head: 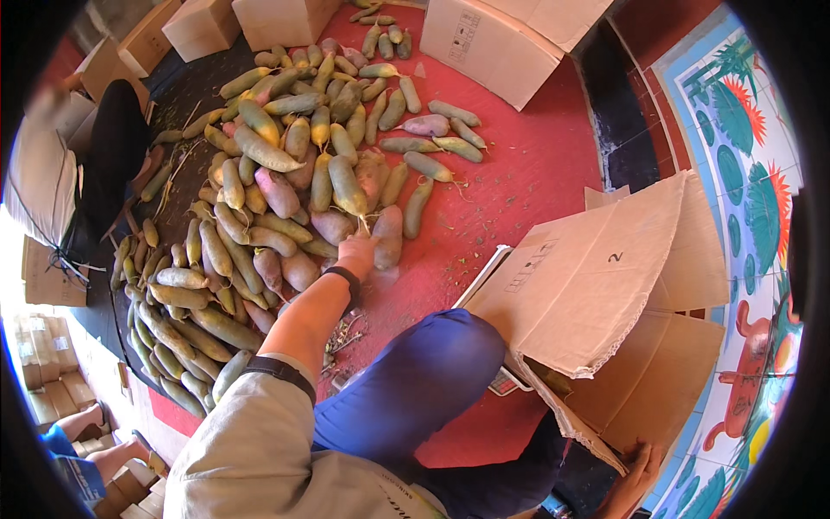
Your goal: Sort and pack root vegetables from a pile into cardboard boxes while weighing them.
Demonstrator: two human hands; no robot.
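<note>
My left hand, with a black band at the wrist, reaches to the right edge of a large heap of green and reddish radishes. Its fingers close on the thin root end of a green radish. A reddish radish lies just right of the hand. At the lower right, my right hand grips the lower edge of an open cardboard box. The box tilts beside my blue-clad knee, on or against a pale-rimmed flat device, mostly hidden. Something yellowish green shows dimly inside the box.
More cardboard boxes stand around the red floor. Another person is at the left beside the heap, and a further person's legs show at lower left near stacked cartons. A painted tile wall runs along the right.
</note>
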